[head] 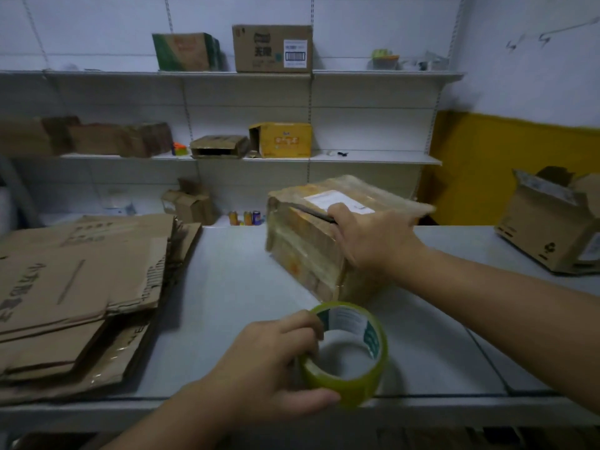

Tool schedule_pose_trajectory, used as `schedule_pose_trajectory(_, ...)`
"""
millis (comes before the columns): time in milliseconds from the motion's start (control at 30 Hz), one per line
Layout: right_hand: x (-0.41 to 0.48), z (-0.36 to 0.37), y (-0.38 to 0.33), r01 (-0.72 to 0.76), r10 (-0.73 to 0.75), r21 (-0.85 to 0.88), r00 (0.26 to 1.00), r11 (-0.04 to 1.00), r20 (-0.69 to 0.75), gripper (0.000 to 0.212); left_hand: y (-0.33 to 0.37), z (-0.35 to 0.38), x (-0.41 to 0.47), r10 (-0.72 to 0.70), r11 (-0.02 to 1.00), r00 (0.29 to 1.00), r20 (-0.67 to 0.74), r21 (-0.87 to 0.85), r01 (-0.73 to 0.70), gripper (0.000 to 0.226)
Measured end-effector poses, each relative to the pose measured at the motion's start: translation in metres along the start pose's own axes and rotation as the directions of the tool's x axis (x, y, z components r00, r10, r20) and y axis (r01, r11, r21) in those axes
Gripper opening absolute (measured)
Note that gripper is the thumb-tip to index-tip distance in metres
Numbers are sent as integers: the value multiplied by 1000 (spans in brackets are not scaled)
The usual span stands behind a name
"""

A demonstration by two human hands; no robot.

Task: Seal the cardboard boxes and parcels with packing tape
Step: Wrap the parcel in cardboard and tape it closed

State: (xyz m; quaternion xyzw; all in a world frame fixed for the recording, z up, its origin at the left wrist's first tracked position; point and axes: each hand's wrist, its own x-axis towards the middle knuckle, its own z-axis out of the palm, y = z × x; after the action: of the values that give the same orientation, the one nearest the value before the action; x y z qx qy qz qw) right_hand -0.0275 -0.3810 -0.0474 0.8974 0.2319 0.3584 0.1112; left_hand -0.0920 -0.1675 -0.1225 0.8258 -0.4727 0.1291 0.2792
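One tape roll (337,386) — hole upward

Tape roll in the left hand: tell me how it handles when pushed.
The tape roll is a ring, so on edge it would probably roll across the table. Its hollow core suggests light weight. Its glossy wrap may be slick in the left hand.

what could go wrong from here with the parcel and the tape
1. Only the right hand grips the parcel, by its top edge. The parcel's surface is glossy with tape and looks blurred, as if moving, so it may slip or tip.
2. The left hand holds the tape roll at the near edge of the table. If let go there, it might roll off.
3. More tape across the top could cover the white label.
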Motion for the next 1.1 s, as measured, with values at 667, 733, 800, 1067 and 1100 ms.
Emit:
schedule_pose_trajectory(667, 43, 9, 21, -239, 182, 341, 964, 909, 192, 11, -31, -7, -18, -364, 901, 931, -37, -265, 342, 52)
schedule_pose_trajectory(733, 33, 12, 42, -187, 118, 362, 972, 913, 203, 7, -30, -4, -14, -353, 903, 936, -10, -266, 338, 51)
schedule_pose_trajectory(800, 24, 10, 58, -154, 50, 378, 961, 913, 271, 20, -31, -4, -11, -352, 901, 936, -18, -277, 333, 47)
schedule_pose_trajectory(1067, 13, 8, 50, 102, -114, 52, 934, 993, 339, 71, -31, -12, -10, -376, 822, 926, -31, -471, 319, 41)
schedule_pose_trajectory(1100, 15, 7, 42, 87, -88, 17, 942, 996, 324, 69, -33, -16, -11, -408, 797, 913, -29, -500, 340, 41)
